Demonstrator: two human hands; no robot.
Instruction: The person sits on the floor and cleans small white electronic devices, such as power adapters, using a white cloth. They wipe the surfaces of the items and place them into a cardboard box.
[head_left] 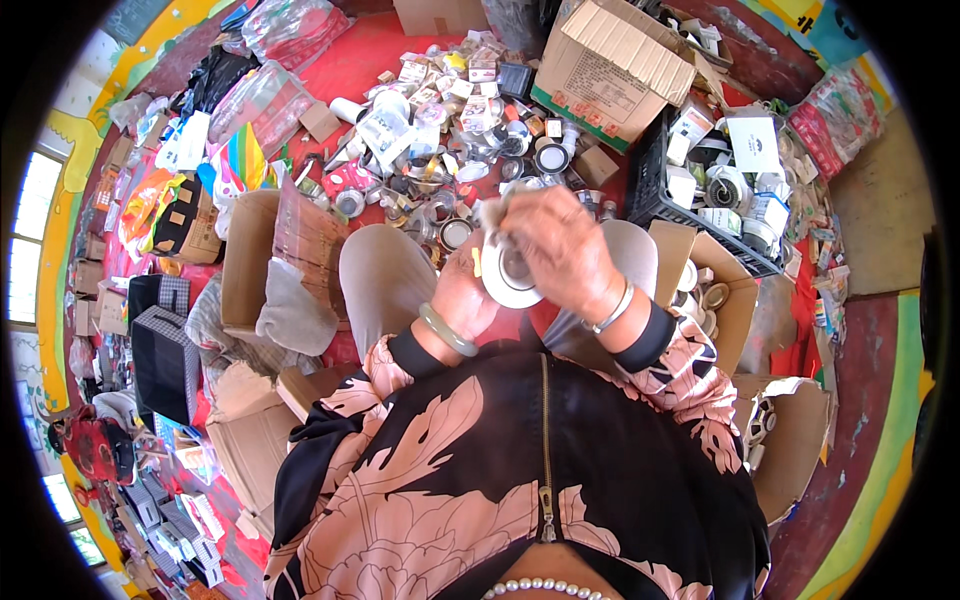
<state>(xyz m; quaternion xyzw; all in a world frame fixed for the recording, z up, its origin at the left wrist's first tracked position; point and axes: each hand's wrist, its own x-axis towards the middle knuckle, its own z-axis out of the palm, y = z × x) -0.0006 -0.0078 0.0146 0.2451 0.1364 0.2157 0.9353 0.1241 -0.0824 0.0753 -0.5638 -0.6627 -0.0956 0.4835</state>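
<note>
Between my knees my left hand (pixel 464 296) grips the edge of a white round light fitting (pixel 512 296), which has a wide rim and a recessed middle. My right hand (pixel 562 246) lies over the top of the fitting, its fingers closed on a crumpled greyish rag (pixel 491 213) and pressed to the recess. A small yellow piece (pixel 477 262) shows at the fitting's left edge. The fingertips of the right hand are partly hidden behind its knuckles.
A pile of loose light fittings and small boxes (pixel 440 160) covers the red floor ahead. At right stand a black crate (pixel 650 200) and an open carton (pixel 740 300) of round fittings. On the left sits another open carton (pixel 245 260) with a grey cloth (pixel 297 308) over its edge.
</note>
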